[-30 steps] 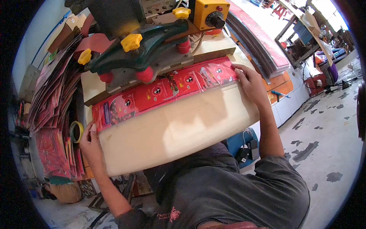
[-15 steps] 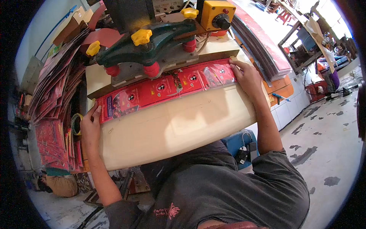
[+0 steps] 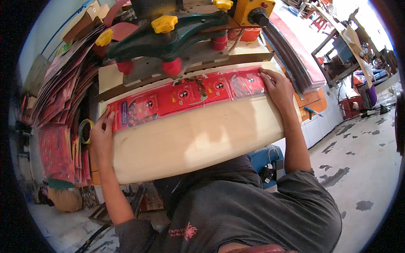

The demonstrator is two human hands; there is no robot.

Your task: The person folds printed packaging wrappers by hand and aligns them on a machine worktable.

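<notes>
A long red printed plastic strip (image 3: 168, 101), with dark pictures and round emblems under a glossy surface, lies across a cream board (image 3: 194, 137). My left hand (image 3: 102, 131) pinches its left end between thumb and fingers. At the opposite end my right hand (image 3: 277, 86) grips the strip's corner, thumb and fingers closed together. Just beyond the strip's far edge runs the metal bar (image 3: 139, 85) of a press. Above that bar sits a dark green clamp frame (image 3: 168, 46) with yellow knobs (image 3: 164, 24) and red feet (image 3: 172, 67).
Stacked red printed sheets (image 3: 63, 92) lean at the left, beside a roll of yellow tape (image 3: 85, 130). Further long sheets (image 3: 295, 55) lie in a pile at the right. A yellow control box (image 3: 253, 12) stands at the back. A blue pen (image 3: 313, 111) rests near the right table edge.
The strip has come slightly away from the press bar toward me, leaving a pale gap between them. Both hands keep hold of its ends. The view has shifted a little.
</notes>
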